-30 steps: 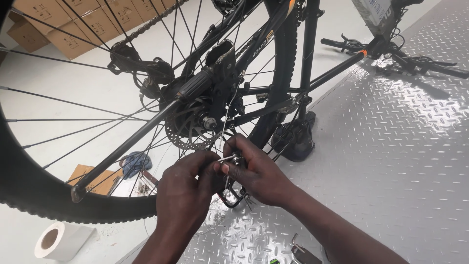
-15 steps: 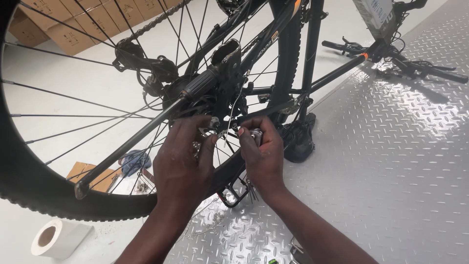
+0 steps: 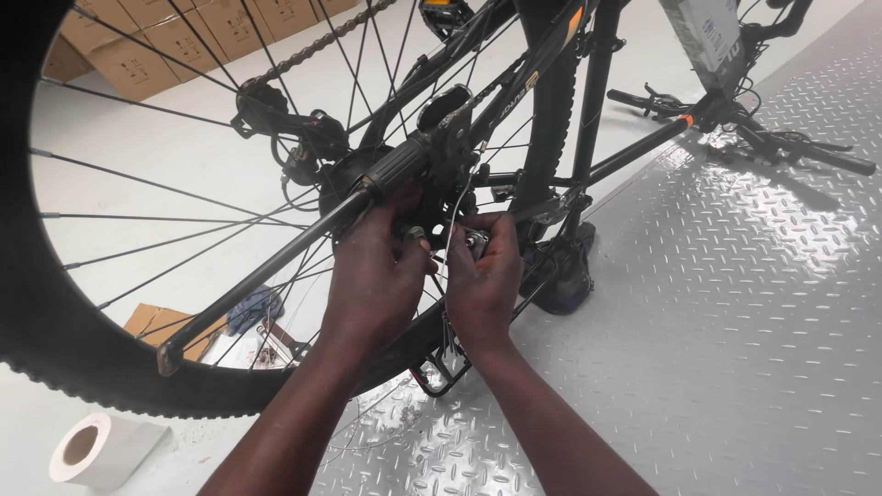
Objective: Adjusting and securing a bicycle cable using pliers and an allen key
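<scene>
At the far left, a roll of white tape (image 3: 99,449) lay on the pale floor (image 3: 184,165), just below the knobby black tyre (image 3: 37,303) of an upturned bicycle's rear wheel. Cardboard boxes (image 3: 138,46) were stacked at the top left behind the spokes (image 3: 138,197), and through the wheel a flat piece of cardboard (image 3: 156,321) and a blue cloth (image 3: 255,308) showed on the floor. A chain (image 3: 303,50) ran across the top toward the derailleur (image 3: 294,138), and a kickstand (image 3: 266,276) slanted from lower left up to the hub area.

The left hand (image 3: 377,276) was curled up against the frame beside the hub, its fingers closed around a small metal fitting (image 3: 415,235); just how firm that grip was could not be told. Just beside it, the right hand (image 3: 482,280) was pinched shut on a small silvery part (image 3: 476,242) with thumb and forefinger. A thin bare cable (image 3: 457,197) ran upward from between the two hands toward the frame. Below the wrists a black pedal (image 3: 441,372) stuck out, and loose wire lay near it on the diamond-plate floor (image 3: 735,321).

Right of the hands stood the black frame tubes (image 3: 551,119) and a dark saddle (image 3: 562,276) resting on the plate. At the far right, handlebars (image 3: 735,119) with an orange band rested on the floor.
</scene>
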